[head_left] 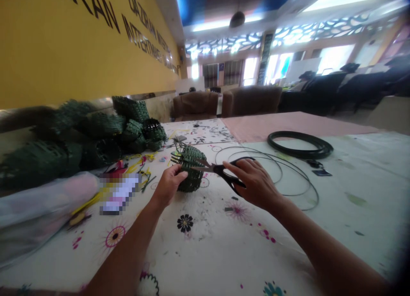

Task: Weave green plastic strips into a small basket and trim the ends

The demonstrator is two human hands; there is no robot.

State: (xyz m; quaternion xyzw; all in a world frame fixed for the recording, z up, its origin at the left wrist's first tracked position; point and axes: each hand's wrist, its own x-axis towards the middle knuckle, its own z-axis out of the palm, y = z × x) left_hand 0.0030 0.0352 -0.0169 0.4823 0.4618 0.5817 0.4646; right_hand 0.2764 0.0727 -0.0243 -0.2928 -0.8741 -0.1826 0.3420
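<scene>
I note left hand (168, 185) gripping green woven basket (192, 183), right hand (258, 185) holding scissors (218, 169), blades parted before it; dark coil (325, 150) lies right of both.

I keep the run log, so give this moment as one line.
left hand: holds basket | right hand: holds scissors, open, at basket | thick coil: on table

Over a flower-patterned tablecloth (218, 255), a person's left hand (167, 186) grips a small green woven basket (192, 180) while the right hand (258, 183) holds black-handled scissors (219, 169), blades parted against it, with more woven baskets (132, 109) heaped at left.
</scene>
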